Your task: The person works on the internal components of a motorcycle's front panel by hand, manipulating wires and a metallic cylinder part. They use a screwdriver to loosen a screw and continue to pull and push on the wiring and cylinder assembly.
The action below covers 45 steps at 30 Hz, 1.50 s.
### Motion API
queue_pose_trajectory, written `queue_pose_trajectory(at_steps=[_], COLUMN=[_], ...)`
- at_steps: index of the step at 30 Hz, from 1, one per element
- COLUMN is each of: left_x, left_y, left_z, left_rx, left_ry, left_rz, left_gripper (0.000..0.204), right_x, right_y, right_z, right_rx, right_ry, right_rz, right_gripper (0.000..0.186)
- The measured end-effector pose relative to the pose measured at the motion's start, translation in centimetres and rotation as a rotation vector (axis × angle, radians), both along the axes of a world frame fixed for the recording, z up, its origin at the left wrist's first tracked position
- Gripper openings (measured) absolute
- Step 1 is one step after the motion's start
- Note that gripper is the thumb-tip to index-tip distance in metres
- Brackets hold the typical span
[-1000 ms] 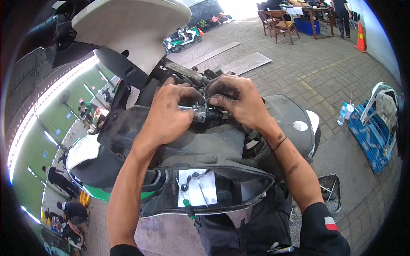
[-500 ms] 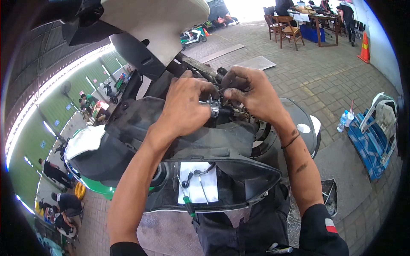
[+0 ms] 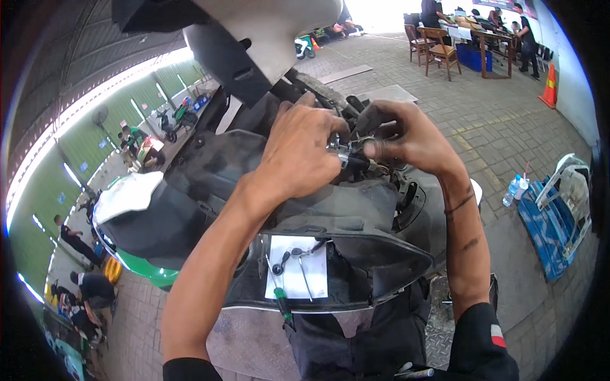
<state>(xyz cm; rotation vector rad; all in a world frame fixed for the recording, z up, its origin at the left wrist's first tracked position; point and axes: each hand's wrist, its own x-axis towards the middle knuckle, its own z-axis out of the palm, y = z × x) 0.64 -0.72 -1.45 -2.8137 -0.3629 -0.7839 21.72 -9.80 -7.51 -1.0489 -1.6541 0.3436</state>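
My left hand [image 3: 305, 146] is closed round a silver metal fitting [image 3: 340, 152] on the dismantled scooter's front, hiding part of it. My right hand [image 3: 410, 143] has thumb and finger bent at a small metal piece [image 3: 361, 140] beside that fitting, with a dark cylinder [image 3: 361, 164] below. Under my forearms lies a grey-black body panel [image 3: 330, 222]. A white paper [image 3: 286, 247] inside the lower panel holds small black parts [image 3: 277, 268], a metal rod [image 3: 305, 279] and a green-handled screwdriver [image 3: 281, 298].
A pale raised panel [image 3: 279, 32] stands over the work. At right are bottles [image 3: 511, 190] and a blue panel stack [image 3: 540, 228]. Behind are chairs [image 3: 438, 47], a table [image 3: 483, 41] and an orange cone [image 3: 549, 86]. Co-workers [image 3: 95, 292] crouch at left.
My hands and the scooter's upper parts sit farther right in the picture as the view shifts. My right fingers have shifted slightly around the small piece; my left hand still covers the fitting.
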Motion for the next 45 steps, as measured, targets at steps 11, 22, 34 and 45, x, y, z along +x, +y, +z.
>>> queue_pose_trajectory(at_steps=[11, 22, 34, 45], left_x=[0.3, 0.4, -0.6, -1.0], left_y=[0.4, 1.4, -0.1, -0.8], left_z=[0.1, -0.5, 0.5, 0.5], left_rx=[-0.089, 0.010, -0.055, 0.032], left_ry=[0.035, -0.020, 0.075, 0.123], left_rz=[0.050, -0.046, 0.031, -0.002], left_gripper=[0.038, 0.037, 0.041, 0.031], right_x=[-1.2, -3.4, -5.5, -5.1], right_y=[1.2, -0.7, -2.7, -1.7], right_z=[-2.5, -1.5, -1.5, -3.2], right_rx=[0.058, 0.103, 0.191, 0.252], right_ry=[0.147, -0.035, -0.134, -0.037], right_rz=[-0.134, -0.312, -0.437, -0.350], right_gripper=[0.023, 0.019, 0.020, 0.026])
